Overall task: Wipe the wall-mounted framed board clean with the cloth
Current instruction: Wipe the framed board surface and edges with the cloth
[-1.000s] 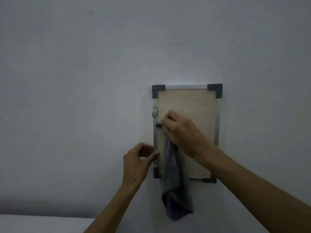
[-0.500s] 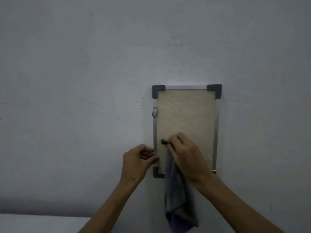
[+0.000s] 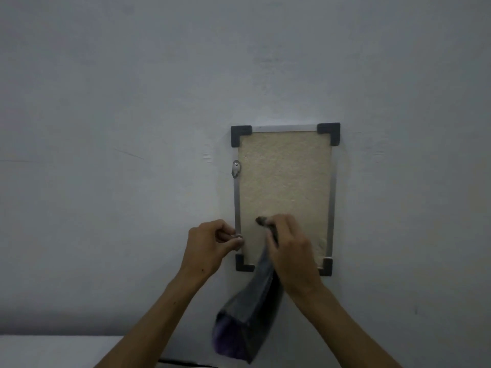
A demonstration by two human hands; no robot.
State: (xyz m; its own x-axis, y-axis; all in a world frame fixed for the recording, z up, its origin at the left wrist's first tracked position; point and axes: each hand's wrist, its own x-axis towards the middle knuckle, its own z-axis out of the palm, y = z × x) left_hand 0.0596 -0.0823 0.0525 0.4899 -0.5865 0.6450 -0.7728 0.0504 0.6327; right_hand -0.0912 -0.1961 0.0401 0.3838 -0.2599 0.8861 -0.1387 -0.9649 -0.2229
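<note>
Right grip [image 3: 288, 251]: we clench the cloth [image 3: 252, 309] against the board [image 3: 284, 181].
Left grip [image 3: 212, 245]: seemingly pinching its frame edge.
Board: long axis vertical, mostly above our cloth.

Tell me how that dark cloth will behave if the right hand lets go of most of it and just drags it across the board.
The cloth is probably floppy: it hangs in a limp fold below the right hand and swings sideways. It looks light, since a pinch at its top carries it. On the rough framed board it would likely drag rather than slide.
</note>
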